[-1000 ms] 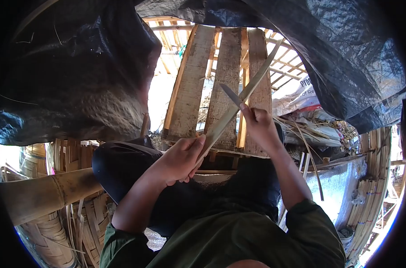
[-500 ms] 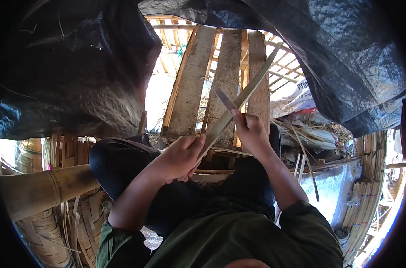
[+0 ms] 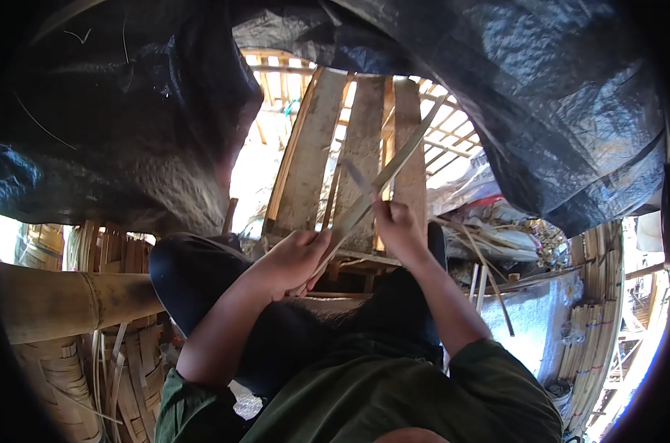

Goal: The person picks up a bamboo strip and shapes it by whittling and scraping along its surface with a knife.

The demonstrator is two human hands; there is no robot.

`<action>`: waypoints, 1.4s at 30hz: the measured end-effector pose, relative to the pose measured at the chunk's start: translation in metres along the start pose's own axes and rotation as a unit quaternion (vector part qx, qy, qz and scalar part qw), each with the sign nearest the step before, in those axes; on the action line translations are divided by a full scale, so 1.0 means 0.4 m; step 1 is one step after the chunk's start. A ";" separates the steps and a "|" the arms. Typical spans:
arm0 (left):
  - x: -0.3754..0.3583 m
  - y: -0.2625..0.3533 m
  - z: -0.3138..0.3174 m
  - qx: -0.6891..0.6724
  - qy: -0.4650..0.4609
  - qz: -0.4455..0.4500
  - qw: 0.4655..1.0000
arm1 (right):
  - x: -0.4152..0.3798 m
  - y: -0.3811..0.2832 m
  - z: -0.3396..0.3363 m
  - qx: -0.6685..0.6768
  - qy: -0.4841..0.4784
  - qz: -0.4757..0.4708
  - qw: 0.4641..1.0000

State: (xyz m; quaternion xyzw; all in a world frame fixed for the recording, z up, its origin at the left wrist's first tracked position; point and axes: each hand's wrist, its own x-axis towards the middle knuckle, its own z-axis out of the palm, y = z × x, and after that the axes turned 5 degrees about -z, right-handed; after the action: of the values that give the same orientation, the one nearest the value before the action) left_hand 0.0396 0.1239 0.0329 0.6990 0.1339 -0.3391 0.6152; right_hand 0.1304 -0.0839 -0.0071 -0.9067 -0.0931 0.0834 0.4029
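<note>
A long, pale bamboo strip (image 3: 403, 154) slants from my lap up to the right, its far end bowed a little. My left hand (image 3: 296, 262) is closed around its lower part, thumb lying along the top. In my right hand (image 3: 398, 229) is a knife (image 3: 358, 177), its blade pointing up and left across the strip. The blade crosses the strip just above my right thumb. The knife's handle is hidden inside my fist. Beyond both hands stand wooden planks (image 3: 364, 140), leaning away from me.
Black plastic sheeting (image 3: 128, 133) hangs at left and at right. A thick bamboo pole (image 3: 77, 304) lies at my left, beside woven bamboo (image 3: 62, 376). At right are loose thin strips (image 3: 490, 277), bundled slats (image 3: 589, 332) and sacks (image 3: 497, 240).
My right hand and the knife have shifted slightly left and down in view. The strip's far end now looks more bowed. The whole view has tilted a little.
</note>
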 end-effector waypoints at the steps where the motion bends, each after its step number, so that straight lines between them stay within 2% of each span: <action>1: -0.004 -0.008 0.004 0.003 0.008 -0.002 1.000 | -0.001 0.002 -0.006 -0.005 0.009 -0.008 1.000; 3: -0.001 -0.015 0.003 -0.025 -0.007 -0.008 1.000 | 0.011 0.000 -0.008 0.067 -0.059 0.058 0.994; 6: 0.010 -0.012 0.002 -0.055 -0.012 -0.021 0.998 | 0.028 -0.002 -0.011 0.077 -0.066 0.089 0.991; 12: 0.011 -0.008 0.003 -0.069 -0.028 -0.019 0.997 | 0.043 0.019 -0.009 0.032 -0.048 0.042 0.997; 14: 0.009 -0.002 0.009 -0.058 -0.033 -0.024 0.998 | 0.046 -0.010 -0.042 0.027 -0.067 0.055 0.996; 16: 0.012 -0.004 0.016 -0.092 -0.041 -0.034 0.994 | 0.064 -0.028 -0.064 0.001 -0.072 0.109 0.991; 18: 0.010 -0.007 0.016 -0.077 -0.030 -0.035 0.996 | 0.070 0.000 -0.056 0.011 -0.069 0.090 0.993; 20: 0.009 -0.001 0.007 -0.061 -0.013 -0.030 0.998 | 0.037 -0.028 -0.041 -0.034 -0.062 0.022 0.997; 21: 0.004 -0.001 0.005 -0.034 -0.006 -0.025 0.999 | 0.033 0.009 -0.010 -0.081 -0.021 -0.024 0.996; 22: -0.001 -0.001 0.003 -0.004 0.001 -0.020 1.000 | 0.046 0.030 -0.007 -0.077 -0.024 -0.022 0.997; 24: -0.002 0.009 0.012 0.008 0.011 -0.019 1.000 | 0.078 0.065 -0.027 -0.012 -0.089 0.069 0.994; 26: 0.007 0.004 0.016 0.017 0.016 -0.020 1.000 | 0.058 -0.003 -0.064 -0.006 -0.092 0.098 0.991; 28: 0.033 -0.003 0.006 0.004 0.007 -0.024 1.000 | 0.029 -0.033 -0.042 0.005 -0.093 0.068 0.993; 29: 0.040 -0.008 0.003 0.005 0.008 -0.029 1.000 | 0.005 -0.039 -0.028 0.010 -0.155 0.022 0.988; 30: 0.045 -0.014 0.002 0.005 0.010 -0.020 1.000 | 0.007 -0.034 -0.028 0.015 -0.156 0.025 0.987; 33: 0.051 -0.005 0.015 0.013 0.013 -0.008 1.000 | 0.017 -0.018 -0.027 0.037 -0.105 0.038 0.993; 36: 0.049 0.020 0.014 0.026 0.013 -0.015 0.999 | 0.017 0.014 -0.003 -0.012 0.058 -0.066 0.996; 37: 0.045 0.026 0.013 0.032 0.010 -0.033 0.999 | -0.001 0.001 -0.002 -0.002 0.016 -0.116 0.993; 38: 0.045 0.032 0.015 0.034 0.013 -0.034 0.999 | 0.007 -0.009 -0.014 0.002 0.016 -0.117 0.993; 40: 0.045 0.035 0.030 0.035 0.038 -0.043 0.998 | 0.029 -0.013 -0.047 0.046 -0.073 0.063 0.994; 41: 0.046 0.035 0.035 0.038 0.035 -0.045 0.998 | 0.051 -0.002 -0.054 -0.001 -0.040 0.014 0.999; 42: 0.051 0.037 0.037 0.003 0.019 -0.050 0.999 | 0.033 -0.006 -0.052 0.001 -0.037 0.016 0.999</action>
State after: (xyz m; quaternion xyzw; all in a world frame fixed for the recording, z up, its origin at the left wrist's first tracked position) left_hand 0.0590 0.1021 0.0312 0.6996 0.1787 -0.3565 0.5929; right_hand 0.1477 -0.0941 0.0076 -0.9038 -0.0934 0.1233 0.3991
